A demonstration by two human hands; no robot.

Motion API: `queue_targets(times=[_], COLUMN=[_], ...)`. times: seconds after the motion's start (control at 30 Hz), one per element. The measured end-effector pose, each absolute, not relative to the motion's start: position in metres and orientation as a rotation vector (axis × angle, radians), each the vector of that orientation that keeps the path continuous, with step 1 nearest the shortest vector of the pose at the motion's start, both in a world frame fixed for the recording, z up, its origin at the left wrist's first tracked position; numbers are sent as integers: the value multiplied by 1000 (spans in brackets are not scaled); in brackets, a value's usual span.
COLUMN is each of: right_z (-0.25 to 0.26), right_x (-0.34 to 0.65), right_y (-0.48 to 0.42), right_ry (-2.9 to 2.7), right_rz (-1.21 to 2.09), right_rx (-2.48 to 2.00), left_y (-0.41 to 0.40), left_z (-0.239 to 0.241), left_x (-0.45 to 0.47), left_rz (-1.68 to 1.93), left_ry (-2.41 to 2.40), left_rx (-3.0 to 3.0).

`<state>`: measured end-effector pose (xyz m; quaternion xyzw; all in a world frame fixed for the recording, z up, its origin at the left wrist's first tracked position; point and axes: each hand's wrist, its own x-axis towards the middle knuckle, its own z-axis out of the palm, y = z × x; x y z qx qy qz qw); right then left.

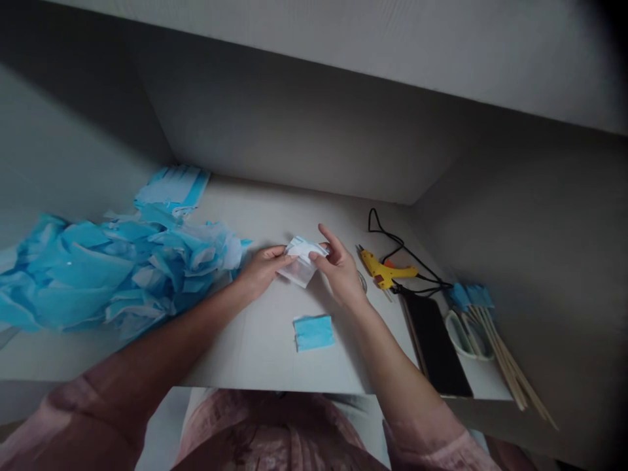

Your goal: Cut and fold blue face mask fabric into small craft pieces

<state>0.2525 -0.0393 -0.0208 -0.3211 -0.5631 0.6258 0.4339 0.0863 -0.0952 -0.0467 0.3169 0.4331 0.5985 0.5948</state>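
A small white and pale-blue folded piece of fabric [303,260] is held between both hands over the middle of the white table [265,353]. My left hand [262,267] pinches its left side with the fingers closed. My right hand [338,265] pinches its right side, the index finger raised. Nearer to me, a small blue folded square [314,331] lies flat on the table.
A large heap of blue and white fabric pieces [108,271] fills the left side, with a stack of blue face masks [171,186] behind it. On the right lie a yellow glue gun [385,269] with a black cord, a black phone [436,343], scissors [464,335] and several wooden sticks [505,360].
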Motion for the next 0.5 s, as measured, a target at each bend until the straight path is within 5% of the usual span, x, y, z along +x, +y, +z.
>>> queue_targets(times=[0.5], right_z=[-32], right_x=[256], right_y=[-30], right_ry=[-1614], right_rz=[1351], right_rx=[-868], left_y=[-89], left_z=[-39], left_x=[85], left_rz=[1458], left_ry=[955], left_rx=[629])
